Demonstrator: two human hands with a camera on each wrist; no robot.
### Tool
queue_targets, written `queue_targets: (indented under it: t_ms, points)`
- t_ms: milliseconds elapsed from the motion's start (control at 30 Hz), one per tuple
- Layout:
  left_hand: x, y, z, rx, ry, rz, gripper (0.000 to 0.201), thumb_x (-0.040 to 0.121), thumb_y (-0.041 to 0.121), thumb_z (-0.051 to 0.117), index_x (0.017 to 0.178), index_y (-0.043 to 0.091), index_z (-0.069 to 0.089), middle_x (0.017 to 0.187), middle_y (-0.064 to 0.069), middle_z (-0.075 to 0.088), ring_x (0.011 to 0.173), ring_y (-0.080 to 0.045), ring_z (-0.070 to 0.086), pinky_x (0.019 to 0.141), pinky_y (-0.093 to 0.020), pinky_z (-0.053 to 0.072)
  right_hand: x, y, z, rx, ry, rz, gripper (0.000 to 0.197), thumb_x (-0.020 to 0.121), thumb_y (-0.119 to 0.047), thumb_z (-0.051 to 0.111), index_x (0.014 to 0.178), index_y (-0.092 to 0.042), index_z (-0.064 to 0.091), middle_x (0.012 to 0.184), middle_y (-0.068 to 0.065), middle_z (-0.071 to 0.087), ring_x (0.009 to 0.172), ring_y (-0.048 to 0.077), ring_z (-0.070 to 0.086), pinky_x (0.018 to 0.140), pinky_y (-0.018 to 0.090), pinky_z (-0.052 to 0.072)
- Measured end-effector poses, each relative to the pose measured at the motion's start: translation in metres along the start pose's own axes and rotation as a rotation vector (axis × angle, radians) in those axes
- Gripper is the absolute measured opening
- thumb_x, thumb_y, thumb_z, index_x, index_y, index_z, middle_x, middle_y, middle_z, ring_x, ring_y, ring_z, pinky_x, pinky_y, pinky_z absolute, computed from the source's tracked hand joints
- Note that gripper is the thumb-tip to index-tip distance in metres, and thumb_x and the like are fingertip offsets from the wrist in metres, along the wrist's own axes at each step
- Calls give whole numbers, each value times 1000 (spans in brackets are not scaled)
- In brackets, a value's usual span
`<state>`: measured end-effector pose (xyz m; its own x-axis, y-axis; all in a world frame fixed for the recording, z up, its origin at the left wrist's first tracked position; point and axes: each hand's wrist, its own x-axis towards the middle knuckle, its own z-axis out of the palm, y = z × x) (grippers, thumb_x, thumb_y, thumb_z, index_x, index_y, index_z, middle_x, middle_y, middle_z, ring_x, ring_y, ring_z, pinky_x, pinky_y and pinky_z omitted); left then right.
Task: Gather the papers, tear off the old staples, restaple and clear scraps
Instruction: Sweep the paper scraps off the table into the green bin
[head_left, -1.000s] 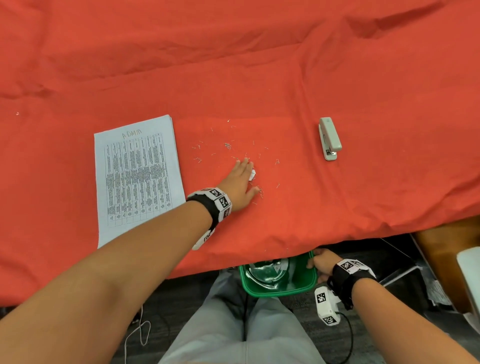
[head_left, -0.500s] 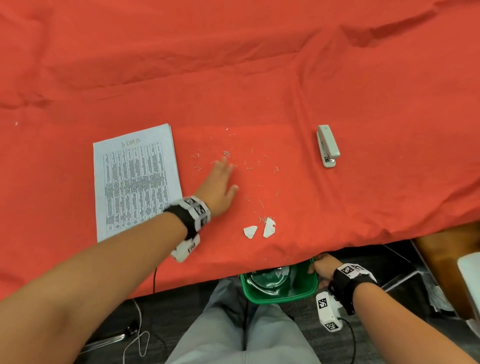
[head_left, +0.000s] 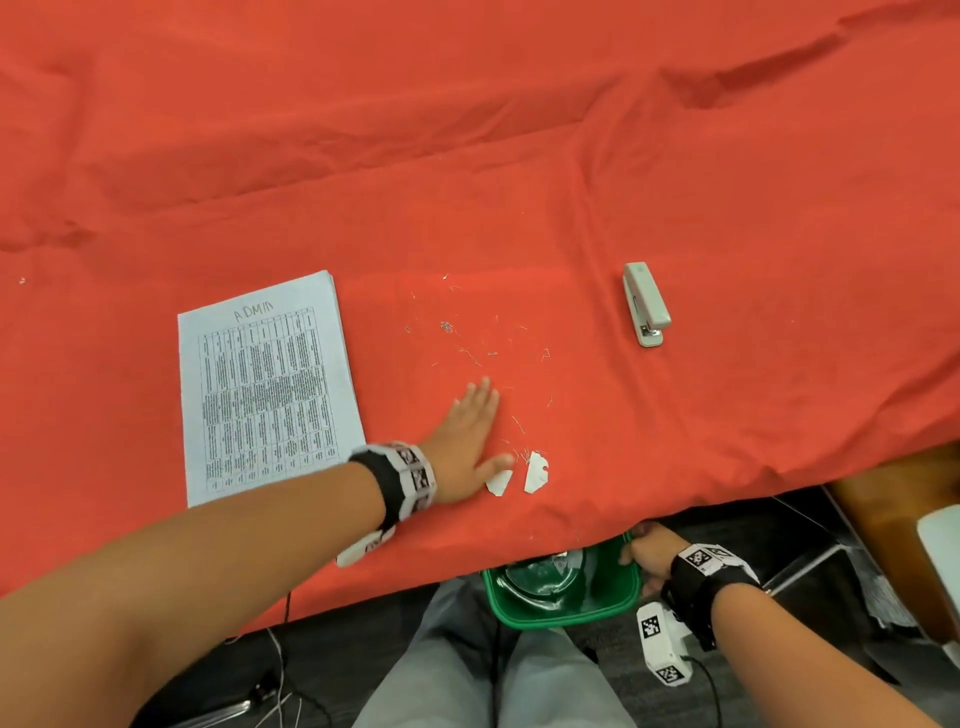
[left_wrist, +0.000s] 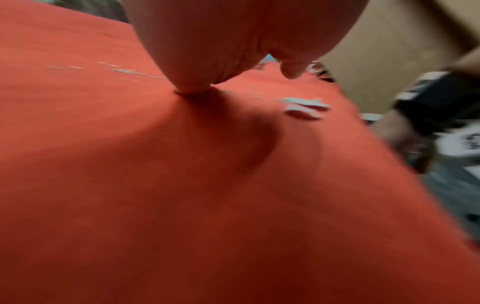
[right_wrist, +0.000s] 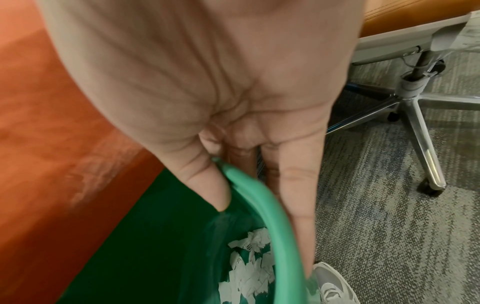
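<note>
A printed paper stack (head_left: 267, 387) lies on the red cloth (head_left: 467, 182) at the left. My left hand (head_left: 470, 428) lies flat on the cloth with straight fingers, its thumb close to two torn paper scraps (head_left: 517, 475) (left_wrist: 302, 107) near the table's front edge. Several loose staples (head_left: 480, 343) are scattered beyond the hand. Below the edge, my right hand (head_left: 647, 558) grips the rim of a green bin (head_left: 561, 616) (right_wrist: 262, 203), thumb inside and fingers outside. White paper bits (right_wrist: 248, 273) lie in the bin.
A pale green stapler (head_left: 645, 303) rests on the cloth to the right. An office chair base (right_wrist: 415, 98) stands on the carpet right of the bin. My legs (head_left: 457, 675) are under the table edge.
My left hand swept back toward the table edge, and the two scraps it touched a second ago now lie loose beside its thumb. The right hand keeps holding the bin.
</note>
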<state>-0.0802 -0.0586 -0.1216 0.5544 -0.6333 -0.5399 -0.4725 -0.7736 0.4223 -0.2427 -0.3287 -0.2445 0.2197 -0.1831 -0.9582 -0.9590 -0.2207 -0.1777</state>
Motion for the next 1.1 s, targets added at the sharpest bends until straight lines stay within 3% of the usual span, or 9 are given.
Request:
queue_targets:
  t_ms: [133,300,400,467,633,733,800,967,1100]
  points:
    - [-4,8,-2,42,-32,106,80,97,50,33,151,10,-11,158,-7,-22,146,-20,-19,121,-37,-3,-18,-6,-2,14,-6,-19,33,71,5,54,103,1,61,105,34,65,89,56,64,69,66,53]
    - [39,-56,-63,-22,273,-249,79,98,47,35,151,3,-3,159,-16,-14,147,-31,-13,120,-42,-2,-27,-9,-3,131,10,-8,29,81,13,46,96,-7,61,96,24,66,81,40,66,52,42,58]
    - [49,-81,-76,-22,257,-393,83,96,51,35,151,1,-3,159,-18,-11,148,-32,-9,121,-43,1,-24,-6,-3,125,9,-22,31,79,13,48,99,-6,62,99,27,66,84,44,67,62,52,59]
    - [47,-73,-65,14,211,-342,84,96,52,36,151,1,-4,159,-18,-14,147,-33,-10,121,-44,1,-24,-6,-2,128,2,-20,30,79,13,47,97,-7,61,101,29,65,87,47,66,61,52,58]
    - [13,-13,-16,35,-5,24,84,96,52,35,150,7,-11,157,-11,-24,146,-24,-20,121,-41,-3,-31,-7,0,170,8,-2,30,82,16,43,88,-9,59,85,21,63,70,36,62,39,33,53]
    - [-5,10,-2,54,-130,168,78,98,48,33,151,10,-10,158,-6,-20,147,-17,-16,120,-30,-4,-31,-7,-1,157,-8,2,29,83,15,43,91,-8,59,83,19,63,68,34,62,39,33,52]
    - [0,9,-13,44,-81,185,74,100,45,32,152,10,-7,159,-4,-17,147,-15,-14,120,-28,-4,-31,-8,-2,145,-12,6,28,82,14,45,94,-8,59,85,20,64,70,34,64,42,34,54]
    - [53,-44,-76,-40,228,-128,71,100,39,34,151,3,-1,159,-15,-10,148,-28,-10,120,-37,-2,-29,-7,-5,150,3,3,28,81,14,46,93,-8,60,89,24,64,76,39,65,46,37,55]
    - [77,-85,-102,-81,277,-393,76,99,45,33,150,0,0,159,-19,-9,148,-31,-6,120,-41,2,-27,-4,-5,164,12,0,32,82,15,44,87,-12,60,85,22,64,72,39,64,46,40,55]
